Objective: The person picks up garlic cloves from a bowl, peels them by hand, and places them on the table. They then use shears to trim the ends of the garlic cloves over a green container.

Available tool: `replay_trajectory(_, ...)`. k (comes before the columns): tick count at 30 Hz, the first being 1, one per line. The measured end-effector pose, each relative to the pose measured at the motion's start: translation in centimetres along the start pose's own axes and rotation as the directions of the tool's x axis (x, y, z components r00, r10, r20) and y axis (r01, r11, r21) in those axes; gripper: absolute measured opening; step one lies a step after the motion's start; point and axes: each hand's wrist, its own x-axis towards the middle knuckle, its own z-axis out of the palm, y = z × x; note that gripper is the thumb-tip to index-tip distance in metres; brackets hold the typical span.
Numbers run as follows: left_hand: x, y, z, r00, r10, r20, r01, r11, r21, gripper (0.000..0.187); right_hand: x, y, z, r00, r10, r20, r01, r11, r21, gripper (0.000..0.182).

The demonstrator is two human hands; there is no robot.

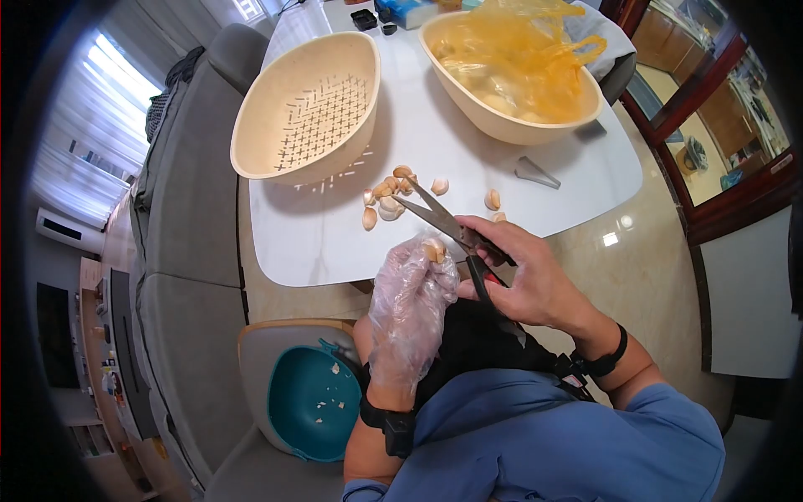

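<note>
My left hand (411, 289), in a clear plastic glove, pinches a garlic clove (434, 250) between its fingertips. Black-handled scissors (447, 224) are in my right hand (523, 272), which is bare and wrapped round the handles. Their blades are spread and point up and left, above the clove in my left hand. Beyond the blades, a small heap of garlic cloves (389, 192) lies on the white table (314, 243). A single clove (440, 186) sits right of the heap, and another clove (493, 199) lies farther right.
A cream colander (251, 138) stands at the table's left. A cream basket (502, 130) at the right holds a yellow plastic bag (523, 54). Near it lies a grey V-shaped piece (537, 172). On the chair beside me, a teal basin (297, 418) contains small pale scraps.
</note>
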Motion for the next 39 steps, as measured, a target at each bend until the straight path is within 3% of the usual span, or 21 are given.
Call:
replay_trajectory(1,-0.1,0.0,0.1,1.000,0.001,0.000,-0.001,1.000,-0.001,0.024,-0.1,0.0,-0.1,1.000,-0.006,-0.012,0.005,1.000,-0.010,0.072)
replay_trajectory(2,-0.3,0.1,0.3,0.975,0.202,0.090,-0.219,0.831,0.512,0.023,-0.1,0.0,-0.2,1.000,-0.011,-0.022,0.010,1.000,-0.020,0.077)
replay_trajectory(3,-0.4,0.1,0.3,0.910,0.317,0.268,-0.380,0.380,0.843,0.022,-0.2,-0.3,-0.4,1.000,-0.010,-0.021,0.010,1.000,-0.021,0.077)
replay_trajectory(7,-0.2,0.0,0.5,0.910,0.281,0.305,-0.395,0.364,0.843,0.022,-0.2,-1.5,-1.4,0.995,-0.086,-0.054,0.087,0.996,0.021,0.065)
replay_trajectory(9,-0.1,0.0,0.5,0.859,0.293,0.419,-0.485,0.211,0.849,0.024,-0.1,-1.3,-1.3,0.989,-0.111,-0.101,0.115,0.993,0.034,0.065)
replay_trajectory(10,0.0,-0.1,0.5,0.859,0.289,0.422,-0.487,0.213,0.847,0.024,0.1,-0.9,-0.9,0.980,-0.121,-0.160,0.126,0.992,0.018,0.064)
replay_trajectory(11,0.1,-0.4,0.4,0.863,0.306,0.401,-0.490,0.317,0.812,0.025,0.3,-0.7,-0.7,0.967,-0.132,-0.217,0.136,0.991,0.001,0.063)
replay_trajectory(12,0.2,-0.5,0.4,0.868,0.320,0.379,-0.488,0.416,0.767,0.027,0.5,-0.8,-0.6,0.966,-0.131,-0.221,0.133,0.991,-0.002,0.063)
replay_trajectory(13,0.1,-0.6,0.8,0.868,0.317,0.382,-0.489,0.418,0.765,0.027,0.6,-0.9,-0.4,0.971,-0.105,-0.214,0.108,0.994,0.003,0.062)
replay_trajectory(14,-0.2,-0.6,1.5,0.963,0.224,0.147,-0.267,0.763,0.589,0.023,0.7,-0.9,-0.4,0.976,-0.080,-0.205,0.083,0.996,0.008,0.062)
replay_trajectory(15,-0.4,-0.7,1.9,0.998,0.035,-0.044,-0.022,0.961,0.274,0.020,0.7,-0.9,-0.4,0.975,-0.079,-0.206,0.083,0.997,0.008,0.062)
replay_trajectory(16,-0.5,-0.9,1.8,0.998,0.035,-0.044,-0.022,0.961,0.275,0.020,0.8,-0.8,-0.4,0.980,-0.084,-0.178,0.087,0.996,0.009,0.062)
replay_trajectory(17,-0.6,-1.1,1.5,0.986,0.165,0.029,-0.154,0.823,0.547,0.015,0.9,-0.7,-0.3,0.985,-0.089,-0.149,0.091,0.996,0.011,0.063)
replay_trajectory(18,-0.8,-1.3,1.2,0.955,0.264,0.136,-0.272,0.593,0.758,0.012,1.0,-0.6,-0.3,0.985,-0.089,-0.148,0.092,0.996,0.013,0.063)
replay_trajectory(19,-0.8,-1.2,1.1,0.955,0.265,0.134,-0.271,0.593,0.759,0.012,1.1,-0.4,-0.3,0.986,-0.095,-0.135,0.098,0.995,0.022,0.063)
replay_trajectory(21,-0.6,-0.9,0.8,0.998,0.056,0.018,-0.059,0.933,0.355,0.015,1.4,-0.3,-0.5,0.987,-0.098,-0.123,0.103,0.994,0.031,0.064)
replay_trajectory(23,-0.3,-0.9,0.0,0.998,0.049,0.036,-0.059,0.924,0.378,0.020,1.7,-0.3,-1.0,0.973,-0.215,-0.080,0.211,0.976,-0.051,0.065)
replay_trajectory(31,0.0,0.1,-0.7,1.000,-0.008,0.021,0.000,0.941,0.338,0.026,2.6,-0.7,-1.6,0.972,-0.237,0.003,0.237,0.971,-0.037,0.069)
replay_trajectory(37,-0.1,0.1,-2.1,0.990,-0.030,0.139,-0.022,0.934,0.356,0.028,3.1,-0.9,-1.8,0.957,-0.275,0.087,0.284,0.953,-0.107,0.069)
replay_trajectory(39,-0.2,0.2,-2.1,0.990,-0.103,0.092,0.069,0.947,0.315,0.032,3.3,-0.8,-1.6,0.952,-0.294,0.087,0.303,0.944,-0.128,0.070)
